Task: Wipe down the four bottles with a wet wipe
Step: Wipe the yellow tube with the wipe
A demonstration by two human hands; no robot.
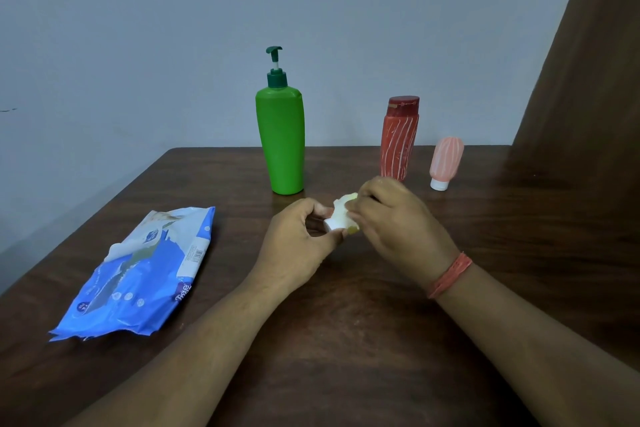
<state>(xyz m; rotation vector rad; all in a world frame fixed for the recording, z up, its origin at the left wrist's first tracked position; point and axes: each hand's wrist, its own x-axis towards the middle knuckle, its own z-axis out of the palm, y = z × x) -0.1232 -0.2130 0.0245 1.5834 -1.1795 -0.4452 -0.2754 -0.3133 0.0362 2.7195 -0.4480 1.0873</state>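
**Inspector:** Bottles: four required, three stand on the table (346,340). Green pump bottle (281,139) at the far centre, red bottle (399,140) to its right, pink tube (445,161) further right, standing on its white cap. All three are upright, apart from one another and untouched.

**Clerk:** And the fourth?

**Inspector:** Small bottle (331,225), held above the table between the two hands, just in front of the green one. Only a white cap end and a sliver of yellowish body show; the rest is hidden.

**Clerk:** State of the hands?

**Inspector:** Left hand (298,243) pinches the cap end between thumb and fingers, in my judgement to steady it and leave the body bare for wiping. Right hand (391,215) is curled round the wipe (341,210), pressing it against the body. The wipe is bunched, so its extent cannot be told.

**Clerk:** Progress?

**Inspector:** This bottle is being wiped. Whether the standing three are already clean cannot be told.

**Clerk:** Other items?

**Inspector:** Wipe pack (145,270), blue, lying flat at the left, well apart from the hands, its flap looking lifted. A red band (450,276) circles the right wrist.
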